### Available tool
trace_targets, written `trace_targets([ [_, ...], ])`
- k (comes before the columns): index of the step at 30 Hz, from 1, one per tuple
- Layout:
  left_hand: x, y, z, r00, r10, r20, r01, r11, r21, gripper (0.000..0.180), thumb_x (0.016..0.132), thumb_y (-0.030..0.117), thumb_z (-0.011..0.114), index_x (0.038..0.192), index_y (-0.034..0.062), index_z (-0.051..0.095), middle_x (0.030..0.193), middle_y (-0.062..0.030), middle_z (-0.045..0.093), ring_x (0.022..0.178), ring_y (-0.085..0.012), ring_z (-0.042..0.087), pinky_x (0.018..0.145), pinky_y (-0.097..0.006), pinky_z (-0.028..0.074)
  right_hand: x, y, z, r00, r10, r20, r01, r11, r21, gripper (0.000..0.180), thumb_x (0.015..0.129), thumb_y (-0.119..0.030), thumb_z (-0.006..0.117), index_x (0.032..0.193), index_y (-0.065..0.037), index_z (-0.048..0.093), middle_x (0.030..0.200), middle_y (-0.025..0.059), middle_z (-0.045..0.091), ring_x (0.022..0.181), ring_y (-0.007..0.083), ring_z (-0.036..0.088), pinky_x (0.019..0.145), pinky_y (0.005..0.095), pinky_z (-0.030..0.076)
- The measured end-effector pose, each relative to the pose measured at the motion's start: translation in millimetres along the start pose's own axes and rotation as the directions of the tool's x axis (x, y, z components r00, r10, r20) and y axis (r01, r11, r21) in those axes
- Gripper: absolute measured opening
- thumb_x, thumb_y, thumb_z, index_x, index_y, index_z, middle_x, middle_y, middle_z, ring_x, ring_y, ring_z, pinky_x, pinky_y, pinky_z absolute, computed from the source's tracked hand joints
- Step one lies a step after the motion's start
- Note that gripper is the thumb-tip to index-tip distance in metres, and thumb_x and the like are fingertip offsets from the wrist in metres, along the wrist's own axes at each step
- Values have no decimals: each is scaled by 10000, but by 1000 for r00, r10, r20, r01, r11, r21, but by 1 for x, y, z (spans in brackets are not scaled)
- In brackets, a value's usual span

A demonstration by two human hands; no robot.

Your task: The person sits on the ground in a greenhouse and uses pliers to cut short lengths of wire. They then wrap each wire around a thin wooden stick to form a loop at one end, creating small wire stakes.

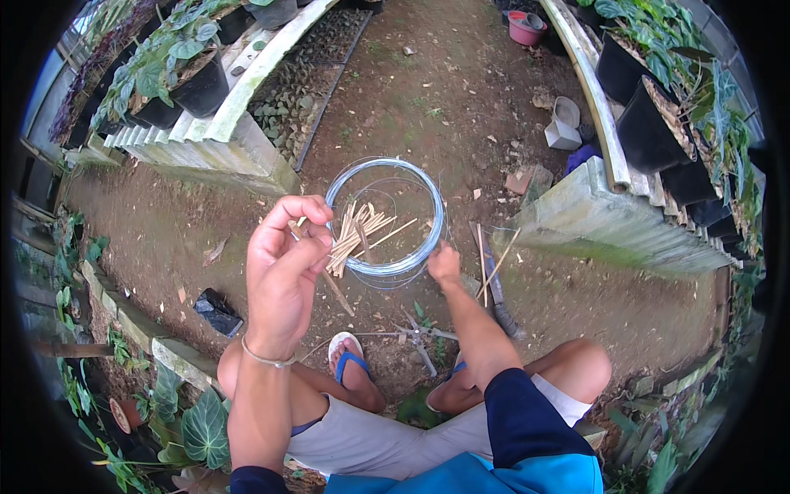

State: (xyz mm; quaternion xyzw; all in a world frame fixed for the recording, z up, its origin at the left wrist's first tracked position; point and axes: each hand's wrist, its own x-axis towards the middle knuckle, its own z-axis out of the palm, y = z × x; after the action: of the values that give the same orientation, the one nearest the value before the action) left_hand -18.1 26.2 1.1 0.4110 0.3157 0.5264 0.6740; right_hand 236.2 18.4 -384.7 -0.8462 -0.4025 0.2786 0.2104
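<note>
My left hand [282, 262] is raised, its thumb and fingers closed around a thin brown wooden strip [336, 293] that slants down toward my feet. A coil of silvery wire [439, 203] lies on the ground ahead of me. At the coil's lower right edge, my right hand [445, 264] is closed, and a loose thin strand of wire runs into it; its fingertips are partly hidden. A bundle of short pale sticks [352, 239] rests partly within the coil, just right of my left hand.
Pliers [420, 336] lie between my sandalled feet. A long-bladed knife [499, 288] and two thin sticks [499, 262] lie to the right. Black plastic [218, 312] is on the left. Concrete-sided benches [613, 226] with potted plants [654, 132] flank the dirt path. Farther off sits a pink pot [526, 31].
</note>
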Motion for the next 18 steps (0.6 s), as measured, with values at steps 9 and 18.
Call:
trace_targets([
  [9, -1, -8, 1, 1000, -24, 0, 24, 999, 28, 266, 832, -84, 572, 1069, 31, 612, 1122, -38, 560, 774, -40, 470, 641, -188, 351, 6, 7, 12, 890, 181, -418, -178, 983, 47, 178, 896, -136, 627, 992, -29, 731, 1257, 208, 603, 1021, 446, 683, 875, 538, 565],
  [18, -1, -12, 10, 998, -56, 4, 55, 995, 79, 213, 844, -42, 605, 1034, 52, 586, 1130, -58, 549, 747, -46, 450, 645, -195, 362, 45, 49, -11, 972, 169, -161, -206, 946, -251, 208, 917, -110, 612, 1003, -2, 768, 1239, 202, 641, 1064, 391, 699, 886, 493, 587],
])
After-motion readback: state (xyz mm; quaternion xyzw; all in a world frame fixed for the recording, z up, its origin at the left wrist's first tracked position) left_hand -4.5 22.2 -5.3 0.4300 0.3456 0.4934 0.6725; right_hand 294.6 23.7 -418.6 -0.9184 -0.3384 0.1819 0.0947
